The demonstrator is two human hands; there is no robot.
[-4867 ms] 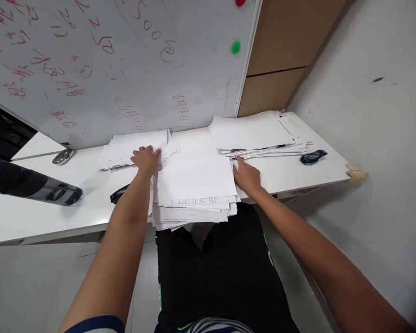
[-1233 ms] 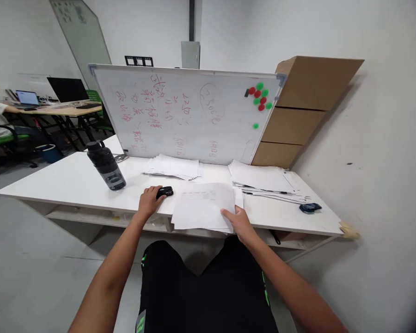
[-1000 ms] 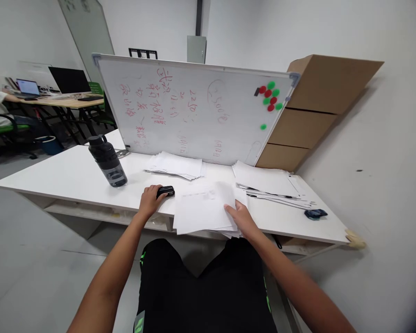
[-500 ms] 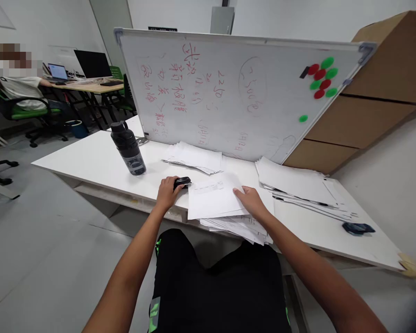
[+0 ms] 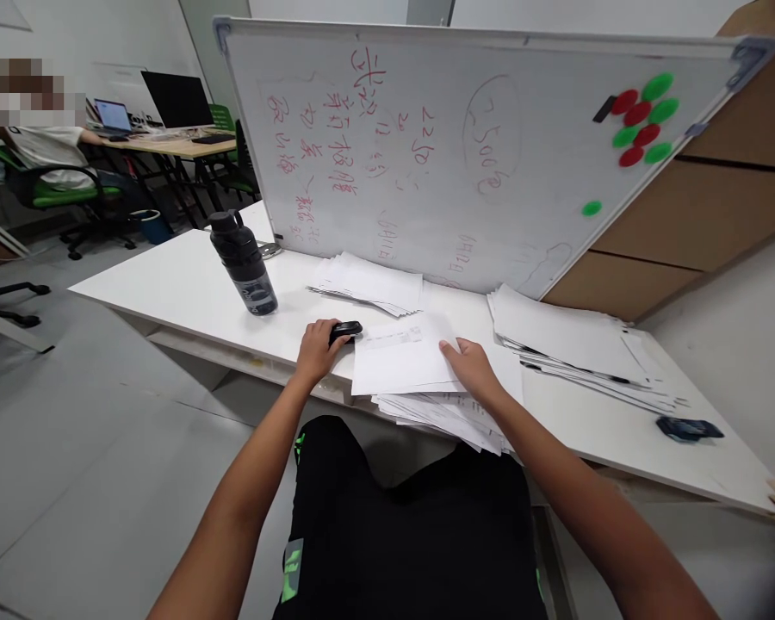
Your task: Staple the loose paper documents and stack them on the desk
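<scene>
My left hand [image 5: 318, 349] is closed around a black stapler [image 5: 346, 330] on the white table, its nose pointing at the left edge of some paper sheets. My right hand [image 5: 474, 366] pinches those sheets [image 5: 400, 362] at their right side, thumb on top. The sheets' upper left part has faint print and lies beside the stapler; I cannot tell if the edge is between its jaws. Beneath them, a loose pile of printed papers [image 5: 439, 413] juts over the table's front edge, toward my lap.
A black bottle [image 5: 244, 263] stands on the table [image 5: 168, 280] at left. Paper stacks lie behind [image 5: 368, 282] and right [image 5: 555, 331], with a dark object [image 5: 688, 428] beyond. A whiteboard [image 5: 426, 164] with magnets leans against cardboard boxes [image 5: 678, 211]. A person [image 5: 52, 155] sits far left.
The camera view has tilted and shifted slightly. Both hands keep their hold on the stapler and the sheets, with little visible movement.
</scene>
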